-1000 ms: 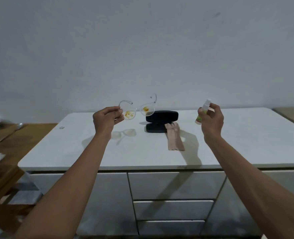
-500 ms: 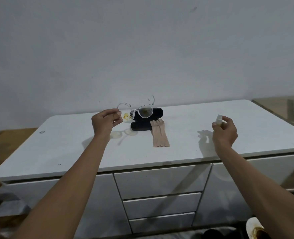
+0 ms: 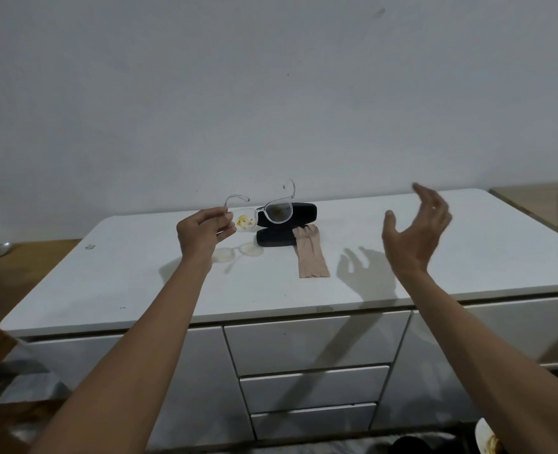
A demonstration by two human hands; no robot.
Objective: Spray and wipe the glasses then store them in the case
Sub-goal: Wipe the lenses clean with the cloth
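Observation:
My left hand (image 3: pixel 204 232) pinches the clear-framed glasses (image 3: pixel 264 213) by one end and holds them up above the white counter (image 3: pixel 140 283). Both lenses carry yellow-brown smears. Behind the glasses a black case (image 3: pixel 287 229) lies open on the counter. A beige cloth (image 3: pixel 310 253) lies beside the case, stretching toward me. My right hand (image 3: pixel 412 231) hovers to the right of the cloth, fingers spread, holding nothing. No spray bottle shows in this view.
The counter has drawers (image 3: pixel 310 365) in its front. A wooden table (image 3: pixel 9 273) adjoins on the left and another wooden surface (image 3: pixel 539 201) on the right. A plain wall rises behind. A stained white dish (image 3: pixel 487 437) sits at the bottom right.
My right hand held the small spray bottle before; now it is empty, spread and raised. The view has turned slightly. My left hand still holds the glasses in much the same place.

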